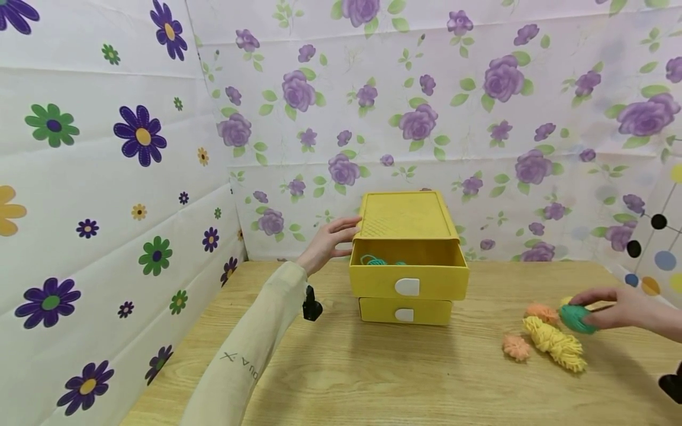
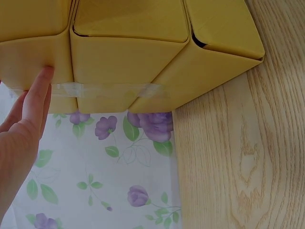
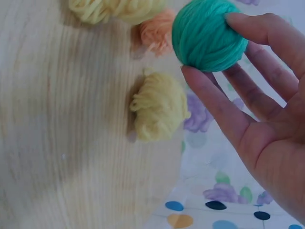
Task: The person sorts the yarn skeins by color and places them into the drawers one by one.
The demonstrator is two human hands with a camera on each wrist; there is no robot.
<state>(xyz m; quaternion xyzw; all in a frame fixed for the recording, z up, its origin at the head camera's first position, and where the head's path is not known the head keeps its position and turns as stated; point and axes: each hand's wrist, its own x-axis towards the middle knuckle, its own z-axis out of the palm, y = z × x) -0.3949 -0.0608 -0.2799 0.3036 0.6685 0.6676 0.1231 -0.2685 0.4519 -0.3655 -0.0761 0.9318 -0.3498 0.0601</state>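
A yellow drawer box (image 1: pixel 407 213) stands on the table, its upper drawer (image 1: pixel 383 283) pulled out and its lower drawer (image 1: pixel 380 310) closed further in. Inside the upper drawer some teal yarn (image 1: pixel 375 260) shows. Against the box's left side rests my left hand (image 1: pixel 333 239), fingers extended; the left wrist view shows a fingertip touching the yellow wall (image 2: pixel 28 62). On the right, my right hand (image 1: pixel 618 309) pinches a green yarn ball (image 3: pixel 205 36) between thumb and fingers. Below it lie a yellow yarn skein (image 1: pixel 554 343) and orange yarn balls (image 1: pixel 515 347).
A small yellow yarn ball (image 3: pixel 159 107) lies near the table's edge in the right wrist view. Flowered sheets (image 1: pixel 319 130) hang behind and to the left of the wooden table (image 1: pixel 426 378). Clear tape (image 2: pixel 109 89) runs across the box's side.
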